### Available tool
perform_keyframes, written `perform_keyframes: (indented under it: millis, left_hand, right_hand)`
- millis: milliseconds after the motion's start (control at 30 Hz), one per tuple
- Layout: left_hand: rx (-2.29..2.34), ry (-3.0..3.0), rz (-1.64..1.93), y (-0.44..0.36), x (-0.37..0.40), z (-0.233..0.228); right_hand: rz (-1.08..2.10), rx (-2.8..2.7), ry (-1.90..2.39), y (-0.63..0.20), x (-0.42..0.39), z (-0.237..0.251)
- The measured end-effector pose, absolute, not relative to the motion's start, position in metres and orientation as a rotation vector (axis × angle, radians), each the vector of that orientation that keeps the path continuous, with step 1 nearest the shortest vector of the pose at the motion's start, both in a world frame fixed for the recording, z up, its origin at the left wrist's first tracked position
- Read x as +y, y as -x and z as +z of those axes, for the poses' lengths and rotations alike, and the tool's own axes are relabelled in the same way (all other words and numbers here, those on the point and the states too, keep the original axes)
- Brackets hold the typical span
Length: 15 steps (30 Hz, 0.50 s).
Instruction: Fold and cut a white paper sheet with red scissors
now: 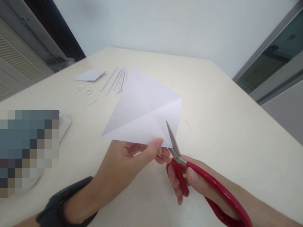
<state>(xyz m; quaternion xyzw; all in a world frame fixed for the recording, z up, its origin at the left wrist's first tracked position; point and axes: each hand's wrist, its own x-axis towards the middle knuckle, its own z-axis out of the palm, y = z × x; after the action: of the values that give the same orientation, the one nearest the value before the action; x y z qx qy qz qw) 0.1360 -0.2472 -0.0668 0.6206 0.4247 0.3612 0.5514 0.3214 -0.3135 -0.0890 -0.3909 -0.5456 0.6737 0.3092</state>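
Head view: cutting paper with scissors.
The left hand (125, 160) pinches the white paper (144, 110) above the table (224, 126). The right hand (196, 183) squeezes the red scissors (189, 173), blades on the paper's edge.

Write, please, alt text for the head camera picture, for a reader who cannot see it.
A left hand holds a creased white paper above a pale table, while the right hand cuts into its near edge with red-handled scissors. Farther away lie thin paper strips, a small paper piece and tiny scraps.
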Motion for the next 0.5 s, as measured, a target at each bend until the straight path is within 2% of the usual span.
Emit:
perform_keyframes:
  millis: [133,500]
  left_hand:
    - [1.009,-1.452,0.850,-0.138,-0.247,-0.066]
    - [0.990,-1.403,0.844,-0.138,-0.246,-0.066]
  right_hand:
    - [1.859,-1.430,1.154,-0.321,-0.313,-0.074]
    - [1.832,-1.388,1.137,-0.319,-0.317,-0.090]
